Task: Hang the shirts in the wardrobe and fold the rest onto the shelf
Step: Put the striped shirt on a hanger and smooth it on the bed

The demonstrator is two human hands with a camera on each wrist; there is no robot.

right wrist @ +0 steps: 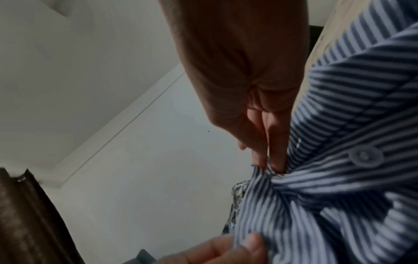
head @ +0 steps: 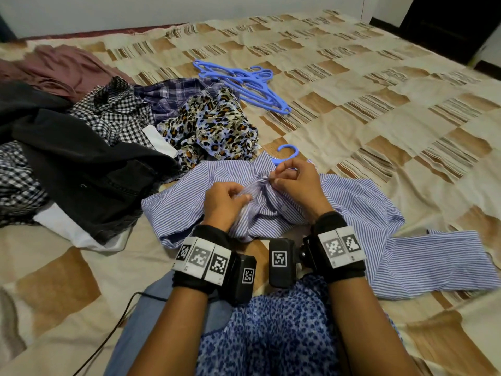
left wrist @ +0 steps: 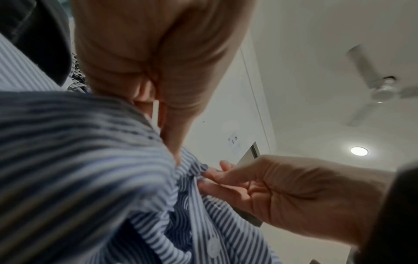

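On a bed covered by a tan and brown patchwork bedspread (head: 352, 77), a blue-and-white striped shirt (head: 366, 202) lies spread out just in front of a seated person, one long sleeve trailing off to the person's right. Both hands work at the bunched cloth near the shirt's collar. The left hand (head: 225, 202) has its fingers curled and pinches a fold of the striped cloth between thumb and fingertips. The right hand (head: 295, 180), just beyond it and close enough that the two nearly touch, pinches the cloth as well; the right wrist view shows two fingertips (right wrist: 276, 157) pressed together on a gathered edge, with a pale button (right wrist: 365, 157) on the placket just beside them. The hook of a blue plastic hanger (head: 288, 151) pokes out past the collar, just behind the right hand; the rest of that hanger is hidden under the shirt.

To the person's left sits a heap of other clothes: a leopard-print garment (head: 214, 128) touching the shirt's shoulder, a black-and-white checked shirt (head: 116, 115), a purple plaid shirt (head: 176, 93), a dark grey garment (head: 89, 164) and a dusty pink one (head: 59, 66) farthest back. A bundle of blue hangers (head: 244, 85) lies on the bedspread beyond the heap, well apart from the hands. Black bands with square printed markers wrap both wrists (head: 200, 256).
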